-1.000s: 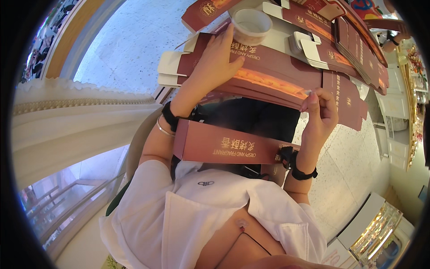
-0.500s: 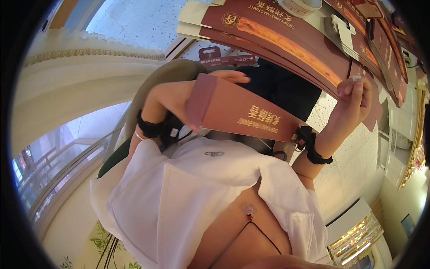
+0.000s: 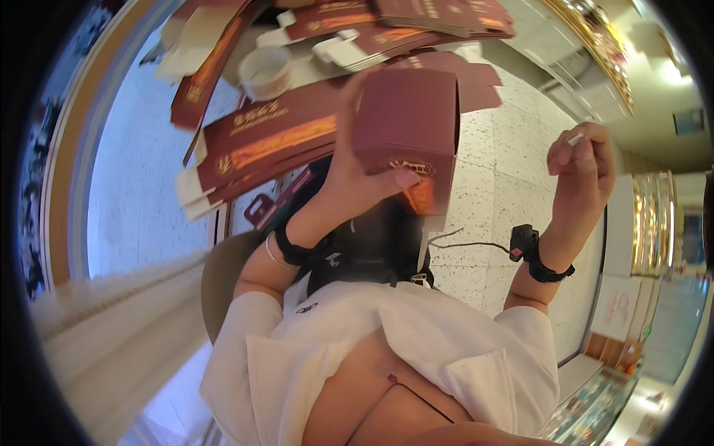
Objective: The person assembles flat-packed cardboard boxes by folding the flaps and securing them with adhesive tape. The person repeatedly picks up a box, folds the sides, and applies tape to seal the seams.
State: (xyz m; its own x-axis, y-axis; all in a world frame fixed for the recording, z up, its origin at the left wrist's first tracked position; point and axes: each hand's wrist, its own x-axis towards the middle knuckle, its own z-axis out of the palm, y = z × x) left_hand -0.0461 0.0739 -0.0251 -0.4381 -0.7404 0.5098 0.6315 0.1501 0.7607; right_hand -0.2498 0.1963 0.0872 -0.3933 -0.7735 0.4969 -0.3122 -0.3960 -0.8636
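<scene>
My left hand (image 3: 353,186) grips a folded-up maroon carton (image 3: 405,111) with gold lettering and an orange food picture. Its thumb presses the near side and its fingers go round the left side, partly hidden. The carton's square end faces me, closed. Off to the right and apart from the carton, my right hand (image 3: 584,167) is raised with its fingers curled together. Between thumb and fingers it pinches a small whitish, see-through piece (image 3: 575,139), like a bit of tape or a sticker.
Stacks of flat maroon cartons (image 3: 290,123) lie on the table beyond my left hand, with more cartons (image 3: 446,15) farther back. A round white roll or tub (image 3: 265,73) stands among them. A chair back (image 3: 230,275) is at my left; a black cable (image 3: 476,244) runs to my right wrist device.
The carton has swung from lying across my lap to pointing its closed end at me, farther out. My right hand has moved away from it to the right. The whole view has turned.
</scene>
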